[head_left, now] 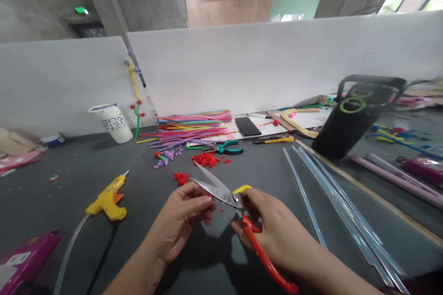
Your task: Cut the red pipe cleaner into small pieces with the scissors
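Observation:
My right hand (277,233) grips the red and yellow handles of a pair of scissors (221,190). Its blades are spread open and point up and to the left. My left hand (188,214) is closed in a pinch right beside the blades, on something too small to make out. Small red cut bits (180,177) lie on the dark table just beyond the blade tips. A larger red heap (206,159) sits further back.
A yellow glue gun (108,200) with its cord lies left. Behind are a paper cup (114,122), a bundle of coloured pipe cleaners (194,128), green pliers (226,148) and a phone (248,126). Clear glue sticks (328,193) and a black bin (353,117) lie right.

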The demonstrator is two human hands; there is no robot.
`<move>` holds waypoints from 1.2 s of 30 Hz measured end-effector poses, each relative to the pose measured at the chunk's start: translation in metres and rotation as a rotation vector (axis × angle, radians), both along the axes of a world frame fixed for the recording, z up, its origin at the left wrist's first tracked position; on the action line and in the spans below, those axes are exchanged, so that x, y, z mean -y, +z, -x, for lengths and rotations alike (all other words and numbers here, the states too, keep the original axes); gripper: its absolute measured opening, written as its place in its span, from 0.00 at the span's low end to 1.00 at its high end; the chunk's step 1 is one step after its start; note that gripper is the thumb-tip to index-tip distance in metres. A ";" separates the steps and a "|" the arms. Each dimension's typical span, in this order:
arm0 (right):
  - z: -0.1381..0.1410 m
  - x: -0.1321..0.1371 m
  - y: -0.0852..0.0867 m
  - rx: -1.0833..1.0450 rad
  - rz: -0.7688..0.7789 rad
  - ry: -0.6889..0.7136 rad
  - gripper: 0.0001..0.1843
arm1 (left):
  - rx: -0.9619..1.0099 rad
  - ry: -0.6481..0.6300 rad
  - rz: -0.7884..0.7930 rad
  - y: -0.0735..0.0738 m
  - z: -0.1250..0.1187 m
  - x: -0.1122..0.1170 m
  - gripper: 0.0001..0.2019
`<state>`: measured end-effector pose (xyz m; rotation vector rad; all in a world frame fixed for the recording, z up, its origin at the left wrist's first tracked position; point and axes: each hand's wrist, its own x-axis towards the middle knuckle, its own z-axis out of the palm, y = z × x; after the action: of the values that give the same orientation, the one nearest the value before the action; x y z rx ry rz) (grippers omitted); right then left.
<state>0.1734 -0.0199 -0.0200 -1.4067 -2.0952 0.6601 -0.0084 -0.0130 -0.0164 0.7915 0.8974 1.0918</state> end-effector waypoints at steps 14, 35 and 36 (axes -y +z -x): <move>0.000 0.005 -0.022 0.277 -0.112 -0.040 0.10 | 0.083 0.104 0.008 0.002 -0.004 0.003 0.06; 0.003 0.006 -0.023 0.242 -0.144 -0.044 0.12 | 0.106 0.089 0.014 0.002 -0.003 0.003 0.06; 0.004 0.006 -0.022 0.240 -0.143 -0.045 0.12 | 0.106 0.091 0.016 0.001 -0.003 0.003 0.06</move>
<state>0.1698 -0.0256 -0.0417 -1.5087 -2.2360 0.3283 -0.0059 -0.0157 -0.0149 0.6789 0.8580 1.1935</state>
